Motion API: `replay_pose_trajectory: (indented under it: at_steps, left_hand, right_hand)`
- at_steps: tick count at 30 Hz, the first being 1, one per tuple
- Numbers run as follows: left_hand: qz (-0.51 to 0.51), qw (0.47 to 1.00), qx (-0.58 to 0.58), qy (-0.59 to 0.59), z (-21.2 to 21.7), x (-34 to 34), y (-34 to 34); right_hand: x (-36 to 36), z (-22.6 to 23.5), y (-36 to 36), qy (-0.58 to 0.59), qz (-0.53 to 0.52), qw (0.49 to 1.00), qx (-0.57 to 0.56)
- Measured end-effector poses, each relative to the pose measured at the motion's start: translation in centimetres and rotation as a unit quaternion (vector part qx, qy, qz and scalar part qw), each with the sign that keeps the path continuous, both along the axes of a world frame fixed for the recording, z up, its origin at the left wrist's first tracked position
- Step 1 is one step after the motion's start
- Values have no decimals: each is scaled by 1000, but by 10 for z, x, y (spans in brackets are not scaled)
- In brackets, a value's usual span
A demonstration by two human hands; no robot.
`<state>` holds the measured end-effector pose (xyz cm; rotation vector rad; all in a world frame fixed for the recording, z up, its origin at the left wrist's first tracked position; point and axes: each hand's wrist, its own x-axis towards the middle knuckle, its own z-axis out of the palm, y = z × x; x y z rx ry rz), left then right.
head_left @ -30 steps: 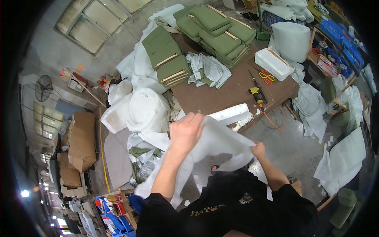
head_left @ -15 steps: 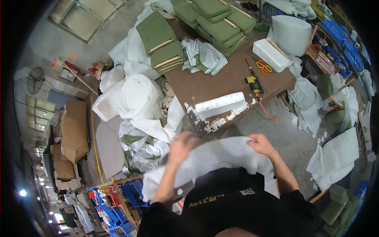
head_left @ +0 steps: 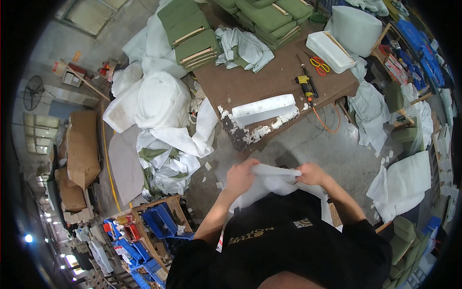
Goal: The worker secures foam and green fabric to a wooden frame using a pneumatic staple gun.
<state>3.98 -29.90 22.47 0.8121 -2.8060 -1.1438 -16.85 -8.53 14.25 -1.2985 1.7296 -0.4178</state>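
Observation:
A sheet of white batting point(head_left: 273, 179) is stretched between my hands, close in front of my body. My left hand point(head_left: 240, 176) is closed round its left part, and my right hand point(head_left: 310, 174) pinches its right part. The top edge runs nearly straight from one hand to the other, while the rest hangs down in folds toward my shirt. Just beyond my hands is the corner of a brown-topped table point(head_left: 226, 89). A white foam block point(head_left: 264, 110) lies along that table's near edge, where the covering is torn and flaky white.
On the table are a yellow-black air tool point(head_left: 304, 86) with an orange hose, scissors point(head_left: 319, 66) and green cushions point(head_left: 276, 21). Rolled batting point(head_left: 161, 100) is heaped at the left. Blue bins point(head_left: 161, 219) stand near my left elbow, and white sheets point(head_left: 402, 185) lie at the right.
My left hand was blurred and off the batting; now it grips it, further right. The batting, earlier spread wide to the left, is gathered between both hands. The view has shifted slightly.

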Motion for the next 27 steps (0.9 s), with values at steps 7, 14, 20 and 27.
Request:
replay_pose_trajectory:
  at_steps: [7, 14, 20, 27]
  left_hand:
    - [-17, 996, -63, -58, 5, 1, -19]
    - [30, 996, -28, -80, 9, -18, -82]
    - [63, 995, -28, -72, -20, -54, -147]
    - [78, 987, 29, -139, -79, -95, -229]
  right_hand:
    - [-4, -63, 58, 41, -241, 969, -14]
    - [-63, 9, -9, -268, -363, 892, -9]
    - [-106, 30, -62, -303, -330, 894, -2]
    - [-163, 0, -115, -31, -111, 977, 177]
